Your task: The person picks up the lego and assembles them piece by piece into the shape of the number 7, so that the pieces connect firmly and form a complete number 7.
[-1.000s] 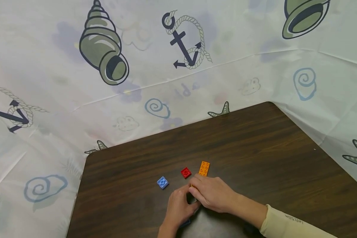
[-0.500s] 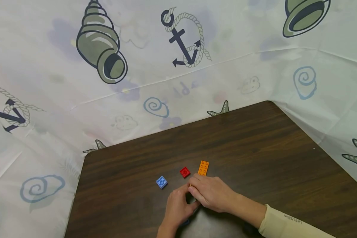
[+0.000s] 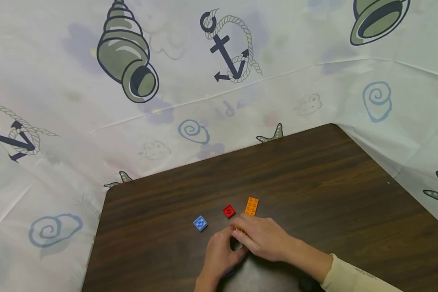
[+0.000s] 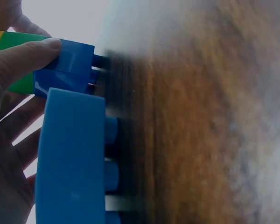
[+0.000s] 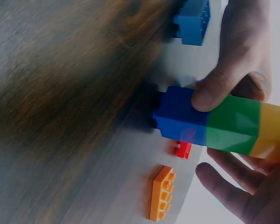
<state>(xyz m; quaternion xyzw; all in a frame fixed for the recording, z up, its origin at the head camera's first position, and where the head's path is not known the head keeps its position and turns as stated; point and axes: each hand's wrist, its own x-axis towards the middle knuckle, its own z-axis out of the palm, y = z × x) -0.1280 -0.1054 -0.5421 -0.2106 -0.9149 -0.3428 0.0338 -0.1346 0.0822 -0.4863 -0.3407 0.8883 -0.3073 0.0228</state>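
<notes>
left hand [image 3: 219,251] pinches a brick stack [image 5: 229,122], its thumb across the join of the blue section [image 5: 183,114] and the green section [image 5: 235,116]. right hand [image 3: 264,237] has thumb and forefinger around the yellow section [image 5: 273,130] at the upper end; its other fingers are loosely extended beside the stack. stack stands upright between the hands, blue end lowest, studs facing the table [image 3: 149,211]; contact with the tabletop cannot be told. a separate larger blue brick [image 4: 72,163] is near the left wrist, studs also toward the table, mostly hidden from the head view. beyond the hands: orange brick [image 3: 252,206], studs up, near end masked by the right hand; red brick [image 3: 228,211] just left of it; light blue brick [image 3: 200,223] farther left. pale sleeve [image 3: 354,275] on the right forearm. sea-print sheet [image 3: 182,77] behind the table.
</notes>
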